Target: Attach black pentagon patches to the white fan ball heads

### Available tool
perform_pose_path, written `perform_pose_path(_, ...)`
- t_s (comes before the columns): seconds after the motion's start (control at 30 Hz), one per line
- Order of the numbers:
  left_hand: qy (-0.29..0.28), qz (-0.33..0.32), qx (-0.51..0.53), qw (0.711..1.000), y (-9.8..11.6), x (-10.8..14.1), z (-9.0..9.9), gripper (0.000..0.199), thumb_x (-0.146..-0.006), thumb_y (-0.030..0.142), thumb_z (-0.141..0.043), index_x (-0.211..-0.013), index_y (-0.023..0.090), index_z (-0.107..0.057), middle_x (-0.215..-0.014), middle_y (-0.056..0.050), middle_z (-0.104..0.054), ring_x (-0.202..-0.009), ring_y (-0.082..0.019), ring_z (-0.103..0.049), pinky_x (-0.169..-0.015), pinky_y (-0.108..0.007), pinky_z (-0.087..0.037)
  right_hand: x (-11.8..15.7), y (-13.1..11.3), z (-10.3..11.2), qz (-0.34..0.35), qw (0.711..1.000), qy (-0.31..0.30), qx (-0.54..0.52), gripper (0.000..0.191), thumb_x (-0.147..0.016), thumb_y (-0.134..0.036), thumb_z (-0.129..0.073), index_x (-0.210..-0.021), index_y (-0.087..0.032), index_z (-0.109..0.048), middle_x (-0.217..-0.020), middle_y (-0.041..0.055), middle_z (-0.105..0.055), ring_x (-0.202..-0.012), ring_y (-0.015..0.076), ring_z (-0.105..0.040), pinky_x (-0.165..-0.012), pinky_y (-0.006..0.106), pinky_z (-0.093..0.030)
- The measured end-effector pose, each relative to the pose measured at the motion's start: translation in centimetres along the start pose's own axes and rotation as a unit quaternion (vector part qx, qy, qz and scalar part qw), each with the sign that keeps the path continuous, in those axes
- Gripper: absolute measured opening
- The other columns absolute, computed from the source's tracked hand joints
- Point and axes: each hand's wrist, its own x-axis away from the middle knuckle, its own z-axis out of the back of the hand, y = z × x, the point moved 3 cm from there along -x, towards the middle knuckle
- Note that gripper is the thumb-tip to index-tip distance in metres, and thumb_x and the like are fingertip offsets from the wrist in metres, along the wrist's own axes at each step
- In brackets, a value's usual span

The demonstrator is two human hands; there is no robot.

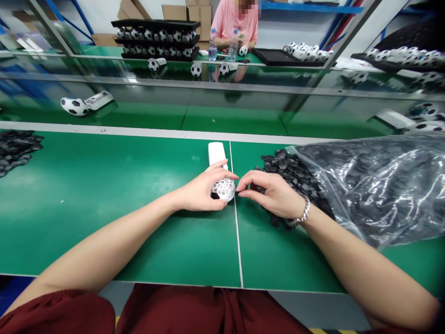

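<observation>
My left hand [201, 189] is curled around a soccer-ball-shaped shell [224, 189], thumb on the near side and fingers on the far side. The shell has a white lattice on top and a black patch low on its left. A white handle-like part [217, 153] extends from behind my fingers toward the back of the table. Just right of the shell, my right hand [269, 191] pinches thumb and forefinger together on a small black piece, mostly hidden by the fingertips. A pile of flat black pieces [292, 174] lies beneath and behind my right hand.
A clear plastic bag [382, 185] of black pieces lies at the right. Another black pile [17, 148] is at the far left. Beyond the white ledge [139, 131], a ball unit [74, 106] lies on a green surface. A person in pink [232, 23] works opposite, beside stacked black trays [156, 39].
</observation>
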Motion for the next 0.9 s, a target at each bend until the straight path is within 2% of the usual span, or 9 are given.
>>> perform_pose_path(0.13, 0.006, -0.001, -0.001, 1.0, 0.0, 0.0, 0.0, 0.056, -0.063, 0.015, -0.057, -0.117, 0.02, -0.046, -0.126, -0.007, -0.048, -0.134, -0.027, -0.013, -0.107, -0.048, -0.022, 0.0, -0.5, -0.8, 0.049, 0.999, -0.018, -0.013, 0.011, -0.081, -0.012, -0.054, -0.083, -0.019, -0.062, -0.081, 0.0018, -0.065, -0.079, 0.0118, -0.058, -0.072, 0.024, -0.047)
perform_pose_path(0.27, 0.025, 0.006, 0.005, 1.0, -0.1, -0.1, -0.3, 0.052, -0.065, 0.024, -0.063, -0.114, 0.019, -0.048, -0.126, -0.008, -0.048, -0.134, -0.027, -0.015, -0.107, -0.046, -0.022, -0.1, -0.6, -1.3, 0.071, 0.997, 0.007, -0.015, 0.011, -0.081, -0.011, -0.054, -0.083, -0.019, -0.061, -0.08, 0.0021, -0.065, -0.08, 0.0117, -0.058, -0.073, 0.024, -0.047)
perform_pose_path(0.33, 0.043, 0.011, 0.009, 0.999, -0.1, -0.2, -0.5, 0.049, -0.066, 0.028, -0.064, -0.112, 0.02, -0.05, -0.124, -0.007, -0.05, -0.133, -0.026, -0.017, -0.107, -0.045, -0.023, -0.1, -0.4, -1.4, 0.061, 0.998, 0.026, -0.008, 0.009, -0.08, -0.011, -0.054, -0.081, -0.019, -0.06, -0.078, 0.0019, -0.063, -0.077, 0.0119, -0.057, -0.07, 0.025, -0.047)
perform_pose_path(0.53, 0.067, 0.018, 0.004, 0.998, 0.1, -0.2, -0.8, 0.045, -0.067, 0.023, -0.06, -0.11, 0.021, -0.049, -0.122, -0.006, -0.052, -0.133, -0.027, -0.019, -0.106, -0.045, -0.025, -0.1, 0.5, -1.5, 0.017, 0.999, 0.044, -0.016, 0.004, -0.077, -0.018, -0.061, -0.077, -0.019, -0.057, -0.074, 0.0003, -0.059, -0.069, 0.0111, -0.053, -0.065, 0.024, -0.044)
perform_pose_path(0.7, 0.08, 0.017, 0.001, 0.997, 0.2, -0.2, -0.8, 0.043, -0.066, 0.022, -0.06, -0.107, 0.02, -0.048, -0.12, -0.006, -0.052, -0.133, -0.026, -0.019, -0.107, -0.044, -0.024, -0.3, 1.4, -1.4, -0.027, 0.998, 0.044, -0.037, 0.015, -0.074, -0.029, -0.065, -0.075, -0.018, -0.055, -0.072, 0.0001, -0.056, -0.065, 0.0112, -0.052, -0.059, 0.023, -0.043)
perform_pose_path(0.9, 0.087, 0.039, -0.022, 0.995, 0.3, -0.3, -1.0, 0.042, -0.065, 0.02, -0.058, -0.105, 0.02, -0.047, -0.122, -0.007, -0.05, -0.132, -0.027, -0.02, -0.106, -0.047, -0.026, -0.9, 1.6, -1.7, -0.053, 0.996, 0.024, -0.062, 0.02, -0.073, -0.034, -0.064, -0.07, -0.017, -0.053, -0.069, -0.001, -0.056, -0.063, 0.0105, -0.052, -0.058, 0.023, -0.043)
